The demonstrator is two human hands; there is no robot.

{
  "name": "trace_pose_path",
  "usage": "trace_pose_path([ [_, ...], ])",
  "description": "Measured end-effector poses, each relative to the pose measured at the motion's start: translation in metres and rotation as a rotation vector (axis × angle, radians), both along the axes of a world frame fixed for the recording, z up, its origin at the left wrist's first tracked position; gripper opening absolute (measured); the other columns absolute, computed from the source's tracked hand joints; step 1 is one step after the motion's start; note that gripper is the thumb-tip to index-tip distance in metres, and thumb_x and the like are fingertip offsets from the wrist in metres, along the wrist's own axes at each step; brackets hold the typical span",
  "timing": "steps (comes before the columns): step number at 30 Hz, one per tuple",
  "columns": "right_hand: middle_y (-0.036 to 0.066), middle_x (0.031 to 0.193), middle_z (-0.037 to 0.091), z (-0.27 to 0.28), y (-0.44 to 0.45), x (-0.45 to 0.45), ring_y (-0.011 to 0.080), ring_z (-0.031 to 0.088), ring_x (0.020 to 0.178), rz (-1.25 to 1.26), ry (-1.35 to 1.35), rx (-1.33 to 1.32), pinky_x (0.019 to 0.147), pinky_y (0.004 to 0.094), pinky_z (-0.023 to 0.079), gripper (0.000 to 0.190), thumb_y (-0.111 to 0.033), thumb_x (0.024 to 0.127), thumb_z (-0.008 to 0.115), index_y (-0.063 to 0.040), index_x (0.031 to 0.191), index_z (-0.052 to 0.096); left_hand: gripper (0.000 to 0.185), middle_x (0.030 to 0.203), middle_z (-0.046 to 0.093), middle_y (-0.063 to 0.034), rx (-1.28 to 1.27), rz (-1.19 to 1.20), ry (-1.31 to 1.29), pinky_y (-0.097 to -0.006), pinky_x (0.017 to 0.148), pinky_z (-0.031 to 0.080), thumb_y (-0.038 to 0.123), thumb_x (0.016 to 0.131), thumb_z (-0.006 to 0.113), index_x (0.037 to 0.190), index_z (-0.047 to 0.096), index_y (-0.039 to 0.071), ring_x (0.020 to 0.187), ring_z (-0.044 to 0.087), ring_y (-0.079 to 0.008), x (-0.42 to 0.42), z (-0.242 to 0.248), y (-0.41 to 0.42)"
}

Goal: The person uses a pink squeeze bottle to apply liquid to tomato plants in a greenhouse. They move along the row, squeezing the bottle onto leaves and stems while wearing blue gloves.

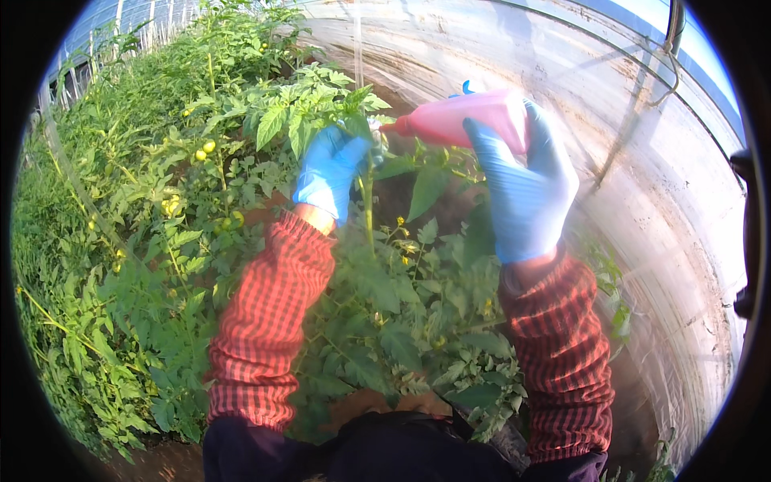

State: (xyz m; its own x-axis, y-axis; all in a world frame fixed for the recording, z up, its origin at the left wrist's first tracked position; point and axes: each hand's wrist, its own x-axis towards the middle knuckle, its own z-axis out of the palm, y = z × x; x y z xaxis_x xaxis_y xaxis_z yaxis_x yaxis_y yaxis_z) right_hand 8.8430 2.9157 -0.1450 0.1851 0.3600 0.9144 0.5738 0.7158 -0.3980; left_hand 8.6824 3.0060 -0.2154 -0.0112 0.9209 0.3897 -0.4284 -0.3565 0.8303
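My right hand (533, 187), in a blue disposable glove, grips a pink translucent squeeze bottle (461, 117). The bottle lies nearly level, its red nozzle (396, 126) pointing left towards my left hand (330, 172). That hand, gloved in blue too, is closed at the leafy top of a tomato plant (283, 117); leaves cover its fingertips. Just in front of the nozzle is a small pale spot beside the fingers, too blurred to name. The plant's green stem (368, 205) runs down to the right of my left hand.
Dense tomato plants (120, 325) fill the left side, with several green-yellow tomatoes (205, 150). Yellow flowers (405, 241) show between my forearms. A curved plastic-film greenhouse wall (656, 241) rises on the right, with a metal pole (676, 27) at the upper right.
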Motion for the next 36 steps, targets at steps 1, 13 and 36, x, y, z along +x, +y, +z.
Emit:
trace_pose_path([
  [1,0.007,0.084,0.062,0.0,0.001,0.001,0.0125,0.059,0.074,0.016,-0.001,0.019,0.071,0.0234,0.046,0.032,-0.014,0.07,0.069,-0.003,0.098,0.058,0.008,0.074,0.059,-0.0066,0.007,-0.007,-0.018,-0.0246,0.061,0.045,0.006,0.077,0.056,0.083,0.051,0.002,0.063,0.056,-0.0123,0.002,0.0,-0.001],
  [13,0.008,0.086,0.063,0.0,0.001,0.01,0.012,0.059,0.076,0.084,0.072,-0.027,0.071,0.0243,0.046,0.031,-0.013,0.071,0.069,-0.003,0.098,0.058,0.011,0.083,0.061,-0.007,0.005,-0.016,-0.051,-0.0248,0.067,0.048,0.004,0.079,0.054,0.089,0.055,0.001,0.07,0.058,-0.0135,0.006,0.003,-0.006],
  [36,0.01,0.085,0.062,-0.013,0.011,0.014,0.0137,0.059,0.075,0.141,0.142,-0.018,0.07,0.0244,0.046,0.035,-0.014,0.068,0.072,0.0,0.097,0.057,0.019,0.092,0.059,-0.0151,-0.243,-0.411,-0.321,-0.0346,0.079,0.048,0.009,0.084,0.052,0.097,0.052,-0.005,0.085,0.058,-0.0237,-0.013,0.0,0.004],
])
